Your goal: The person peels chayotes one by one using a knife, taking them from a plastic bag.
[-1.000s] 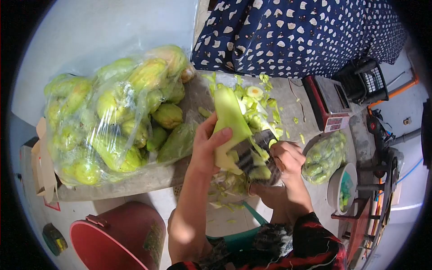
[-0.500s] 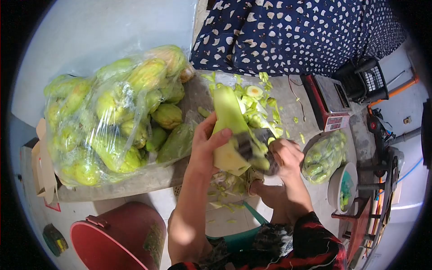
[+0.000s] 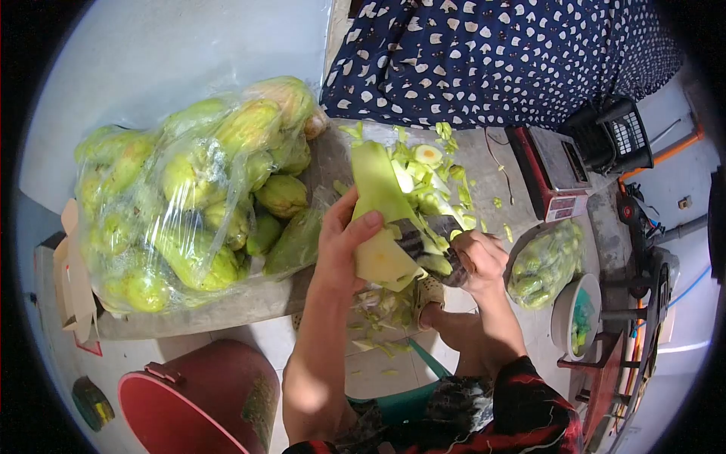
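Note:
My left hand [image 3: 342, 240] is closed round a long green papaya [image 3: 376, 180], with the thumb across its upper face. The lower part of the papaya is pale and peeled. In my right hand [image 3: 482, 261] is a wide, dark-bladed knife [image 3: 411, 240], its handle mostly hidden by the fingers. The blade lies against the right side of the papaya, with strips of green peel on it. Behind them, peelings and cut ends [image 3: 428, 156] are scattered over the concrete ledge.
A large clear bag of green papayas [image 3: 193, 181] fills the ledge's left side. A red bucket [image 3: 189, 401] stands on the floor at lower left. To the right are a red scale [image 3: 546, 166], a second filled bag [image 3: 546, 265], a white tub [image 3: 563, 314] and a black basket [image 3: 609, 136].
The knife has shifted slightly down along the papaya, and its blade appears sharper. The papaya and my left hand have moved a little to the left.

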A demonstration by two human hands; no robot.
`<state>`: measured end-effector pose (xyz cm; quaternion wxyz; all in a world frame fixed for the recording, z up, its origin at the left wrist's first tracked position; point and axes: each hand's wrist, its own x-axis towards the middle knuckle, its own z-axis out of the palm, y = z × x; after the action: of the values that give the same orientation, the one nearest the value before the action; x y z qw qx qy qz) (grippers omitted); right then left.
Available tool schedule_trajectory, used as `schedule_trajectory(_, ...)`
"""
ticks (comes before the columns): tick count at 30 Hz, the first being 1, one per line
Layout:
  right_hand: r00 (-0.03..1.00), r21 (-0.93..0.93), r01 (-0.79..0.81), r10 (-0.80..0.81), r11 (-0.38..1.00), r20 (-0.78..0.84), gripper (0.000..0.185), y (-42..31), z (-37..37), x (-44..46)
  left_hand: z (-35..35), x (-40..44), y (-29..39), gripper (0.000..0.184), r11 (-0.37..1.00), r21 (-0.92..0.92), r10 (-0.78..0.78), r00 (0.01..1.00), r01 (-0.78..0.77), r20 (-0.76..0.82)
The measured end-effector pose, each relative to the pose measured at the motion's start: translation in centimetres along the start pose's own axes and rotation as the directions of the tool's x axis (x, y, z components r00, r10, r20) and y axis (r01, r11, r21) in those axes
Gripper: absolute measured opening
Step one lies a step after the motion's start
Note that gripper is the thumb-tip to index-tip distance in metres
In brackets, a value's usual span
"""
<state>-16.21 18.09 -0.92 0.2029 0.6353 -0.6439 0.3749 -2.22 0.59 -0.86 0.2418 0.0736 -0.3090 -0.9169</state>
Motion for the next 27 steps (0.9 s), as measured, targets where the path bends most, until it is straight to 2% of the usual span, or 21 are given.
schedule_trajectory(3,0.999,-0.043,0.008,-0.009,0.999,-0.033,0.012,0.2,0.6,0.1,-0.3,-0.1,0.0,0.062,0.999,-0.034,0.041,0.999,-0.042,-0.028)
schedule_trajectory(6,0.998,-0.065,0.003,-0.007,0.998,-0.061,0.011,0.6,1.0,-0.5,-0.4,0.2,-0.2,0.062,0.998,-0.058,0.017,1.0,-0.015,0.024)
schedule_trajectory(11,0.997,-0.048,-0.008,0.004,0.999,-0.075,0.013,0.9,1.6,-1.0,-0.5,0.2,-0.3,0.063,1.0,0.007,0.021,1.0,-0.021,0.002)
schedule_trajectory(17,0.995,-0.023,-0.06,0.057,0.998,-0.086,0.017,1.2,2.1,-1.6,-0.5,0.2,-0.5,0.062,0.999,0.025,0.022,0.999,-0.021,-0.027)
schedule_trajectory(19,0.993,-0.054,-0.119,0.119,0.991,0.005,0.017,1.6,1.9,-2.1,-0.5,0.1,-0.3,0.061,1.0,0.023,0.019,1.0,-0.018,-0.019)
schedule_trajectory(27,0.981,-0.072,-0.19,0.187,0.979,-0.056,0.018,2.0,2.9,-3.0,-0.1,0.1,-0.4,0.061,1.0,0.01,0.019,1.0,-0.019,-0.014)
